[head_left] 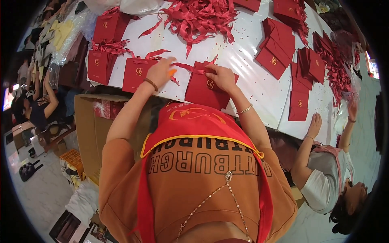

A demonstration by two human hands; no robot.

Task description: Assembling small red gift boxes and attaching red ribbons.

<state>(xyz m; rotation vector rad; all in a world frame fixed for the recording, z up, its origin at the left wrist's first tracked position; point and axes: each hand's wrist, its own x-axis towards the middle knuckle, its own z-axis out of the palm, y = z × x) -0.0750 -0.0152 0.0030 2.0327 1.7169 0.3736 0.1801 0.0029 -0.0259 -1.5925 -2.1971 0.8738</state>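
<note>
A flat red paper gift bag (207, 96) with a gold emblem lies at the near table edge in front of me. A red ribbon (185, 66) stretches from its top toward my left hand (161, 74), whose slightly blurred fingers are closed at the ribbon's left end. Something orange covers one fingertip there. My right hand (222, 77) rests over the bag's upper part, with thumb and fingers pinched on the ribbon at its top. Another red gift bag (133, 75) lies beside and partly behind my left hand.
A heap of loose red ribbons (200, 18) covers the far middle of the white table (239, 48). Stacked red bags (277, 48) lie at right, more (100, 67) at left. A co-worker (324, 178) works at the right edge. An open cardboard box (91, 129) stands below left.
</note>
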